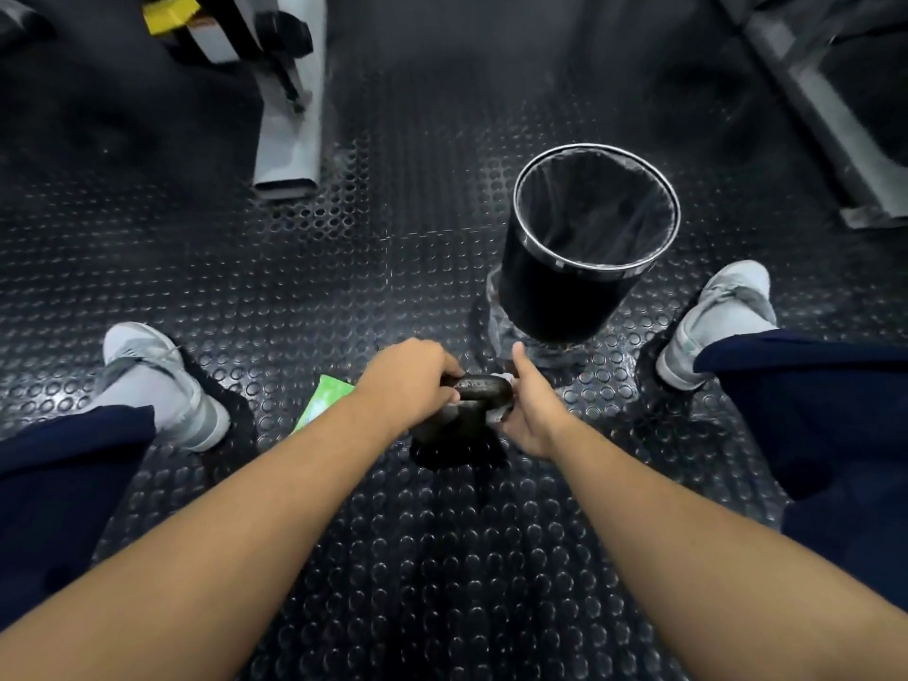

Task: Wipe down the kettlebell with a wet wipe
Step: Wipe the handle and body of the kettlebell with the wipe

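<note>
A person is crouching over a kettlebell [457, 430] sitting on the floor between their feet. The left hand [410, 385] is clenching its handle, steadying it. The right hand [528, 415] is grasping a white wipe [502, 412] against the handle's right end. The wiping looks underway, and the round body probably comes next.

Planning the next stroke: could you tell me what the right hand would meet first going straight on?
Probably the kettlebell handle, right beyond the wet wipe it grips, then the left hand.

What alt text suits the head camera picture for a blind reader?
The left hand grips a black kettlebell by its handle, on studded flooring, while the right hand holds a white wet wipe against it. A lined bin stands beyond.
</note>
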Motion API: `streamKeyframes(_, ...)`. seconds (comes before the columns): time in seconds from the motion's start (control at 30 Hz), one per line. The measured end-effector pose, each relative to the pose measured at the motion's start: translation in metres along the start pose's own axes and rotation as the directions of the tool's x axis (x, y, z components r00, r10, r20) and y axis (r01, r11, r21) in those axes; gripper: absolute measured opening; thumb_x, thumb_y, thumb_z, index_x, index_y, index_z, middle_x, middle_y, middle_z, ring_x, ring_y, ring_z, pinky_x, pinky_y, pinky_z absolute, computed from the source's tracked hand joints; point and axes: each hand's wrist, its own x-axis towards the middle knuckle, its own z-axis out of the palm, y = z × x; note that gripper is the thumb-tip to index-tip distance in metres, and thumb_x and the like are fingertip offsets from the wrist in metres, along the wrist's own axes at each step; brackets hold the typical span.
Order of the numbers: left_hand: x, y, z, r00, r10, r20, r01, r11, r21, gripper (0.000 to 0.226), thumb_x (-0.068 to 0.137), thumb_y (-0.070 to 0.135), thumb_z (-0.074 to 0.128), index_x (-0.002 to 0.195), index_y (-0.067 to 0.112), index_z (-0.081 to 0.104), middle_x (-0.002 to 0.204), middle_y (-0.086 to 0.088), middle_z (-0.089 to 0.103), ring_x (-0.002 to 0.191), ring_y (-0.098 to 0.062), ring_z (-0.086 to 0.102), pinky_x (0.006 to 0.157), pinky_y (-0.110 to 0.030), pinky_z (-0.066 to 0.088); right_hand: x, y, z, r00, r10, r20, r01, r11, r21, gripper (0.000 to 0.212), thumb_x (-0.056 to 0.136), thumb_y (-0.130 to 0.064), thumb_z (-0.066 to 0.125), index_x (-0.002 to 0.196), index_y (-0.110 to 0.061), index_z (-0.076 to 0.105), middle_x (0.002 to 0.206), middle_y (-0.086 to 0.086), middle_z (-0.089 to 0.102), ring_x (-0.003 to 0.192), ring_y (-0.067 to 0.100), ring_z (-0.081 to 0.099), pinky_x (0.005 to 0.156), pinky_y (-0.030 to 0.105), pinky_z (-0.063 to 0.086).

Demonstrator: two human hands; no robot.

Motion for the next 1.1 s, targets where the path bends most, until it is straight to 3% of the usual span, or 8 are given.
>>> streamKeyframes(0.13, 0.001, 0.001, 0.001, 1.0, 0.014, -0.013, -0.014, 1.0, 0.004, 0.036, 0.089, 0.041, 0.074, 0.125, 0.038, 0.07, 0.122, 0.009, 0.071, 0.112, -0.018, 0.065, 0.093, -0.034, 0.054, 0.001, -0.009, 0.004, 1.0, -0.01, 0.018, 0.013, 0.989, -0.146, 0.103, 0.084, -0.09, 0.04, 0.137, -0.005, 0.061, 0.124, 0.013, 0.074, 0.113, 0.028, 0.072, 0.108, 0.048, 0.051)
streamKeyframes(0.27, 0.002, 0.0, -0.001, 1.0, 0.005, -0.003, -0.005, 1.0, -0.016, 0.034, 0.087, 0.041, 0.076, 0.121, 0.037, 0.073, 0.115, 0.009, 0.073, 0.107, -0.017, 0.066, 0.09, -0.035, 0.055, -0.001, -0.027, 0.005, 1.0, 0.012, 0.012, -0.006, 0.922, -0.387, 0.085, 0.09, -0.085, 0.035, 0.129, -0.013, 0.056, 0.099, 0.007, 0.074, 0.085, 0.021, 0.073, 0.079, 0.039, 0.056)
streamKeyframes(0.47, 0.001, -0.003, 0.001, 1.0, 0.001, -0.01, -0.002, 0.999, -0.032, 0.037, 0.087, 0.043, 0.076, 0.123, 0.037, 0.072, 0.116, 0.009, 0.072, 0.105, -0.017, 0.067, 0.088, -0.036, 0.056, -0.01, -0.059, 0.019, 0.998, 0.055, -0.031, -0.062, 0.77, -0.635, 0.086, 0.092, -0.08, 0.043, 0.155, -0.021, 0.039, 0.152, 0.019, 0.049, 0.134, 0.038, 0.056, 0.113, 0.05, 0.045)
streamKeyframes(0.57, 0.001, -0.002, 0.002, 1.0, 0.004, -0.004, -0.004, 0.999, -0.035, 0.035, 0.087, 0.042, 0.077, 0.121, 0.037, 0.073, 0.114, 0.009, 0.074, 0.103, -0.017, 0.068, 0.088, -0.039, 0.058, -0.012, -0.053, 0.028, 0.993, -0.054, -0.104, -0.039, 0.683, -0.729, 0.089, 0.09, -0.085, 0.035, 0.147, -0.018, 0.048, 0.14, 0.012, 0.058, 0.118, 0.03, 0.061, 0.111, 0.052, 0.047)
streamKeyframes(0.7, 0.002, -0.001, 0.002, 1.0, 0.0, -0.001, 0.0, 0.999, -0.045, 0.036, 0.088, 0.038, 0.077, 0.123, 0.035, 0.072, 0.114, 0.008, 0.075, 0.105, -0.017, 0.069, 0.091, -0.04, 0.058, 0.004, -0.016, 0.013, 0.995, -0.069, -0.07, 0.022, 0.851, -0.525, 0.104, 0.081, -0.093, 0.038, 0.154, -0.02, 0.046, 0.153, 0.011, 0.053, 0.14, 0.033, 0.051, 0.111, 0.047, 0.04)
streamKeyframes(0.87, 0.001, 0.001, 0.004, 1.0, -0.01, -0.004, 0.01, 0.999, -0.038, 0.039, 0.088, 0.037, 0.077, 0.127, 0.033, 0.071, 0.122, 0.006, 0.073, 0.111, -0.019, 0.067, 0.096, -0.042, 0.056, 0.012, 0.009, -0.007, 0.997, -0.063, 0.033, 0.065, 0.996, -0.057, 0.093, 0.093, -0.083, 0.029, 0.143, -0.009, 0.056, 0.125, 0.01, 0.074, 0.116, 0.021, 0.072, 0.116, 0.043, 0.039)
streamKeyframes(1.03, 0.0, 0.002, 0.004, 1.0, -0.014, -0.017, 0.013, 0.999, -0.036, 0.039, 0.089, 0.036, 0.077, 0.127, 0.033, 0.071, 0.123, 0.006, 0.072, 0.111, -0.02, 0.067, 0.095, -0.041, 0.056, 0.004, -0.028, 0.0, 1.0, 0.021, 0.001, -0.019, 0.946, -0.323, 0.08, 0.094, -0.079, 0.04, 0.155, -0.027, 0.039, 0.149, 0.007, 0.055, 0.118, 0.03, 0.068, 0.084, 0.044, 0.056)
streamKeyframes(1.1, 0.001, 0.002, 0.003, 1.0, -0.019, -0.009, 0.019, 0.999, -0.032, 0.037, 0.089, 0.036, 0.077, 0.125, 0.032, 0.072, 0.118, 0.005, 0.074, 0.107, -0.02, 0.068, 0.093, -0.04, 0.057, 0.0, -0.048, 0.001, 0.998, 0.061, 0.018, -0.045, 0.874, -0.484, 0.087, 0.091, -0.079, 0.045, 0.159, -0.028, 0.032, 0.156, 0.011, 0.047, 0.124, 0.037, 0.063, 0.097, 0.05, 0.055)
